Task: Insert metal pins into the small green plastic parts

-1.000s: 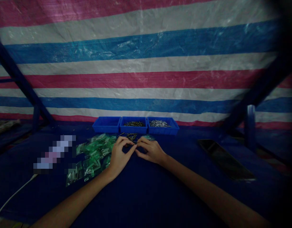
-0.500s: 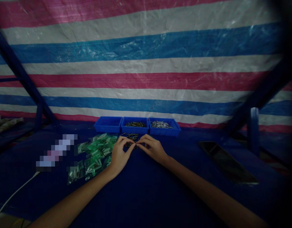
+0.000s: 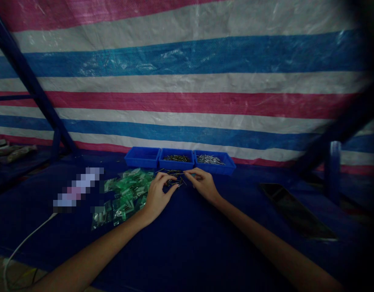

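Note:
A small loose pile of thin, dark, brass-coloured screws (image 3: 181,181) lies on the blue tabletop between my hands. My left hand (image 3: 158,196) is at the pile's left side, thumb and forefinger apart around some of the screws. On the other side, my right hand (image 3: 205,185) has thumb and forefinger pinched at the pile's edge, with what looks like one thin screw at the tips. Just left of my left hand, green-tinted clear plastic bags (image 3: 130,188) lie heaped, several with small parts inside.
Behind the pile stand three blue bins: a left bin (image 3: 142,158) with nothing visible inside, a middle bin (image 3: 177,165) of dark screws and a right bin (image 3: 215,167) of silvery ones. A phone (image 3: 296,211) lies right; a white cable (image 3: 28,237) runs left. Striped sheeting (image 3: 187,103) hangs behind.
My hands, whose fingertips met over the pile, have moved apart. My left thumb and forefinger have spread, and my right hand has shifted right and slightly away. The view has shifted a little.

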A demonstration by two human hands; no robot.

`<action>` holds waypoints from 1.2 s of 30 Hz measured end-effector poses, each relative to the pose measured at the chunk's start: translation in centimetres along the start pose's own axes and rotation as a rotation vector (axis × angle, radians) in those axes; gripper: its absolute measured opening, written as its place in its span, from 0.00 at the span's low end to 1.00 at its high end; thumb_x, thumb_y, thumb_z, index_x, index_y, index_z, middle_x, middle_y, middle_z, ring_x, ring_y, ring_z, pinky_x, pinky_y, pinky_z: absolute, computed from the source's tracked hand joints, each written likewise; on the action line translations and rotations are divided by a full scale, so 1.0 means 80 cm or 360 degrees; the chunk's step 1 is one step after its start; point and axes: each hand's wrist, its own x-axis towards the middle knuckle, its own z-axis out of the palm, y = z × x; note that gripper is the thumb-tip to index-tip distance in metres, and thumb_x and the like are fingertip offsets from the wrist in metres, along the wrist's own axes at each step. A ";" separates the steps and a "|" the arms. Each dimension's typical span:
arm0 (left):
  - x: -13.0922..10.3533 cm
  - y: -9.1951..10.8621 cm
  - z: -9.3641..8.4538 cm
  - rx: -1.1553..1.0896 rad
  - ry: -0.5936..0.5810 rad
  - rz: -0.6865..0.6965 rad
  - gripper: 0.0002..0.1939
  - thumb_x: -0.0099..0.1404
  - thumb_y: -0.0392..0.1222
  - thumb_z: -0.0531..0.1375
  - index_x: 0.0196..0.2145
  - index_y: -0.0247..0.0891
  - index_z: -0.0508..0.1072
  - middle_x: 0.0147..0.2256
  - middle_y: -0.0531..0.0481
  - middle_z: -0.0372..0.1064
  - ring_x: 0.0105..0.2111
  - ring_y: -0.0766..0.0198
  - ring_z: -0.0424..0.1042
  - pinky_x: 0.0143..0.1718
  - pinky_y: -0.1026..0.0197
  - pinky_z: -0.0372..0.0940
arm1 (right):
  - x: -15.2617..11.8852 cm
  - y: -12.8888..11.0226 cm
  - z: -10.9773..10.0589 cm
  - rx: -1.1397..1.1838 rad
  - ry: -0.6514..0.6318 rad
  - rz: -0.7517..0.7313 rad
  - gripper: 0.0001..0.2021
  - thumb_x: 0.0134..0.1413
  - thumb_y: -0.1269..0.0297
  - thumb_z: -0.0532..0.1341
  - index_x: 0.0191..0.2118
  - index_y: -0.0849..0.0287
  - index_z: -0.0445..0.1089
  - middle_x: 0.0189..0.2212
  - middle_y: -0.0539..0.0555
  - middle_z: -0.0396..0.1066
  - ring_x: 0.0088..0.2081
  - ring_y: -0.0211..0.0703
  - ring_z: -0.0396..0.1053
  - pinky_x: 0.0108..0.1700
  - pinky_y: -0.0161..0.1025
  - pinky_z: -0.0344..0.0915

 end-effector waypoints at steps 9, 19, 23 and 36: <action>-0.015 0.028 -0.006 0.0151 -0.0491 0.0519 0.10 0.62 0.38 0.54 0.38 0.43 0.73 0.40 0.49 0.66 0.38 0.63 0.65 0.39 0.57 0.60 | 0.025 -0.018 -0.025 0.0184 -0.0528 0.0448 0.13 0.44 0.56 0.61 0.28 0.63 0.73 0.19 0.52 0.70 0.16 0.30 0.60 0.15 0.29 0.55; -0.018 0.033 -0.004 0.0217 -0.0654 0.0609 0.09 0.62 0.38 0.53 0.35 0.42 0.74 0.38 0.49 0.67 0.36 0.64 0.65 0.38 0.57 0.58 | 0.041 -0.021 -0.035 0.0107 -0.0295 0.0312 0.15 0.48 0.60 0.58 0.42 0.59 0.71 0.19 0.51 0.70 0.17 0.32 0.62 0.14 0.29 0.55; -0.016 0.030 -0.004 0.0266 -0.0598 0.0599 0.08 0.61 0.40 0.54 0.33 0.43 0.74 0.37 0.49 0.67 0.36 0.63 0.65 0.37 0.57 0.58 | 0.035 -0.013 -0.032 -0.0157 -0.0466 0.0212 0.11 0.47 0.62 0.59 0.35 0.60 0.74 0.17 0.50 0.70 0.15 0.32 0.62 0.16 0.31 0.57; -0.009 0.012 -0.002 0.0318 -0.0262 0.0335 0.09 0.56 0.46 0.59 0.23 0.39 0.73 0.33 0.49 0.66 0.34 0.61 0.65 0.37 0.55 0.60 | 0.025 -0.031 -0.031 -0.0565 -0.0428 -0.0080 0.09 0.44 0.59 0.62 0.33 0.54 0.73 0.29 0.50 0.74 0.27 0.38 0.70 0.25 0.34 0.63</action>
